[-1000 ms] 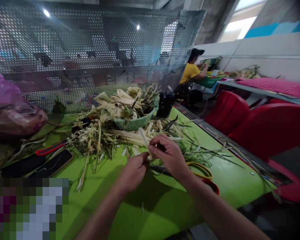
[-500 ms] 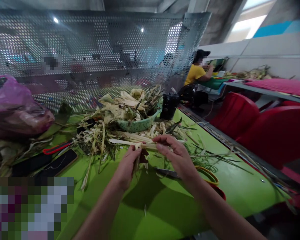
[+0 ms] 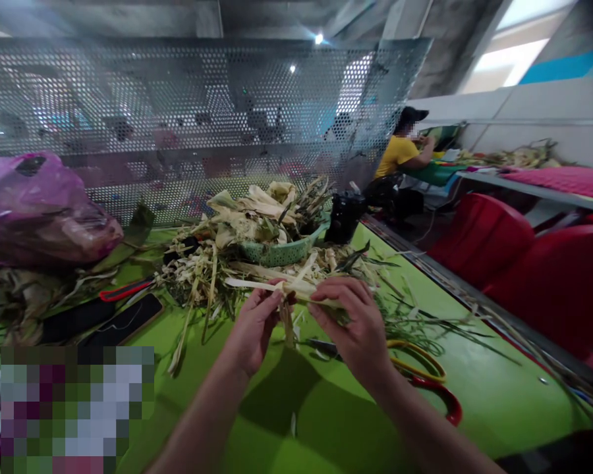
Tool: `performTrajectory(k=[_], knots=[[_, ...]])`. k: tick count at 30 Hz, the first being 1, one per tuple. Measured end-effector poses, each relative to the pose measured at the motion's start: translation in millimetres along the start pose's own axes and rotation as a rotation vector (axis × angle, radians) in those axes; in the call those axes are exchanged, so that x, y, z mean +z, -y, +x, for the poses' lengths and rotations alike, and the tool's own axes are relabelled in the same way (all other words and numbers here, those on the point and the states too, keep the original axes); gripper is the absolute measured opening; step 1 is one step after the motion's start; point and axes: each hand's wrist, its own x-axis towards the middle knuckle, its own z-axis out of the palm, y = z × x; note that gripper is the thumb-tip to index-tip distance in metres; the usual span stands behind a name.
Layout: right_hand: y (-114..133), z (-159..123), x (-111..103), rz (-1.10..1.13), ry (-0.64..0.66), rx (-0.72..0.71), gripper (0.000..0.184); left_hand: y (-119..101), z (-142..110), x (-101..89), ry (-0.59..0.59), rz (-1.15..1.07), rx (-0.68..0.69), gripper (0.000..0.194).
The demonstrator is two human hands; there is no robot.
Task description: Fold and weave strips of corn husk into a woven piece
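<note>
Pale dried corn husk strips (image 3: pixel 299 289) are crossed and folded between my hands above the green table. My left hand (image 3: pixel 259 322) pinches them at the fold, with one strip sticking out to the left and others hanging down. On the other side my right hand (image 3: pixel 353 316) has its fingers closed on the strips' right part. Scissors (image 3: pixel 420 359) with yellow and red handles lie under my right forearm, their blades partly hidden. Just behind my hands stands a green basket (image 3: pixel 281 253) heaped with husks (image 3: pixel 261 210).
Shredded husk scraps (image 3: pixel 197 273) surround the basket; a black container (image 3: pixel 344 216) stands beside it. At left are a pink plastic bag (image 3: pixel 49 210), a red-and-black handled tool (image 3: pixel 123 289) and a dark phone-like slab (image 3: pixel 123 319). Behind rises a perforated metal screen (image 3: pixel 178 125). A person in yellow (image 3: pixel 400 155) sits beyond.
The husk strips have shifted in my hands: one now points up and away, and a wider piece shows by my right fingers. The whole view has swung slightly left.
</note>
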Motion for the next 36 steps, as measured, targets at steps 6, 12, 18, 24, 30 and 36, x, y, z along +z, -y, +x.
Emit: performTrajectory(k=[6,12,18,24,30,36], knots=[[7,-4,12,-0.014,0.294,-0.076,0.009,-1,-1,0.7,-0.050,0.099,0.056,0.033],[4,-6,16,-0.241,0.348,-0.026,0.014,1,-1,-0.5,-0.094,0.184,0.076,0.032],[2,-9,23,-0.351,0.387,-0.007,0.010,2,0,-0.8,-0.089,0.235,0.072,0.033],[1,-10,23,-0.303,0.419,-0.083,0.009,3,2,-1.5,-0.074,0.142,0.078,0.033],[7,-9,23,-0.179,0.530,-0.136,0.011,-1,8,-6.1,-0.121,0.090,0.146,0.031],[10,-7,19,-0.041,0.583,-0.122,0.015,-4,8,-5.5,-0.142,0.097,0.155,0.027]])
